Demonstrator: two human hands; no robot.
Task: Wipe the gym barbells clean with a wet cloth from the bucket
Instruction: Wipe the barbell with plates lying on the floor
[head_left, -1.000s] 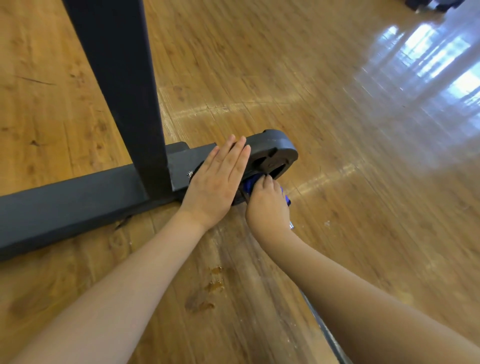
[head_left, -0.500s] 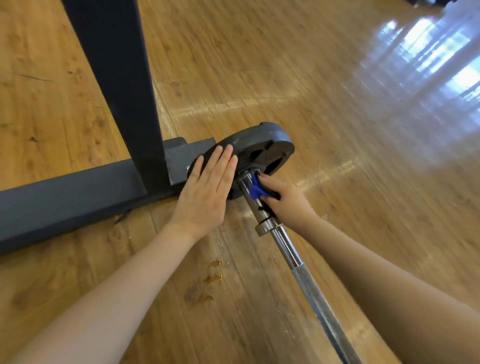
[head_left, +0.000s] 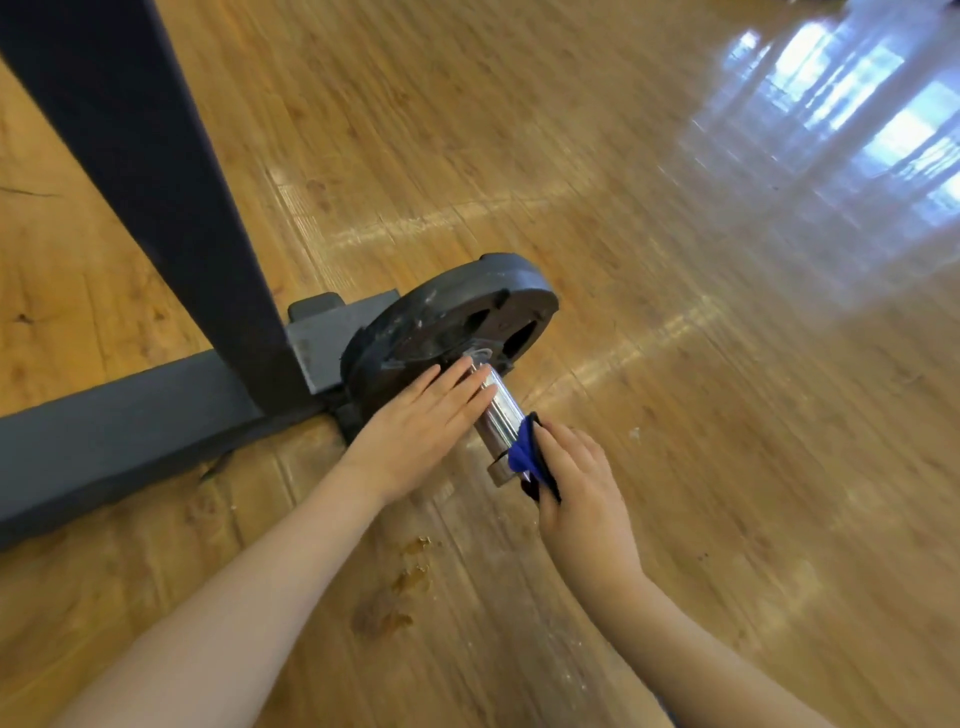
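Note:
A black weight plate (head_left: 457, 317) stands on the wooden floor at the end of a barbell, with the chrome sleeve (head_left: 500, 415) sticking out toward me. My left hand (head_left: 415, 431) lies flat with straight fingers against the lower face of the plate and the sleeve. My right hand (head_left: 582, 493) grips a blue cloth (head_left: 524, 451) wrapped over the near end of the sleeve by its collar. The bar's shaft is hidden behind my right hand and arm.
A dark metal rack stands at the left, its upright post (head_left: 156, 171) rising out of the frame and its base beam (head_left: 119, 436) running along the floor to the plate. Brown stains (head_left: 400, 587) mark the floorboards between my arms. The glossy floor (head_left: 753, 260) stretches to the right.
My right hand has slid the blue cloth along the sleeve from beside the plate to the collar end. My left hand has shifted down the plate's face toward the sleeve.

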